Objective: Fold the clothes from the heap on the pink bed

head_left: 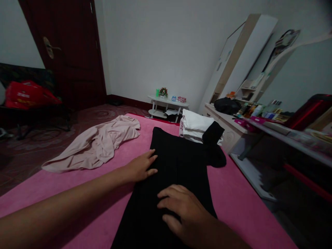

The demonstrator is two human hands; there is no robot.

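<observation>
A black garment [178, 155] lies spread on the pink bed cover [233, 200], its near end running out of the bottom of the view. One black sleeve [216, 157] stretches to the right, its end resting against a stack of folded white clothes [195, 121]. My left hand [142, 166] touches the garment's left edge, fingers stretched out and holding nothing. Lower and nearer to me, my right hand [181, 207] is over the middle of the black cloth, its fingers apart and slightly bent; whether it presses on the cloth I cannot tell.
A crumpled pale pink garment [98, 145] lies on the bed's left side. Beyond the far edge stands a small white table [168, 100] with little items. A cluttered dresser [228, 128] flanks the bed on the right. A red bag [28, 95] sits at the left, near the door.
</observation>
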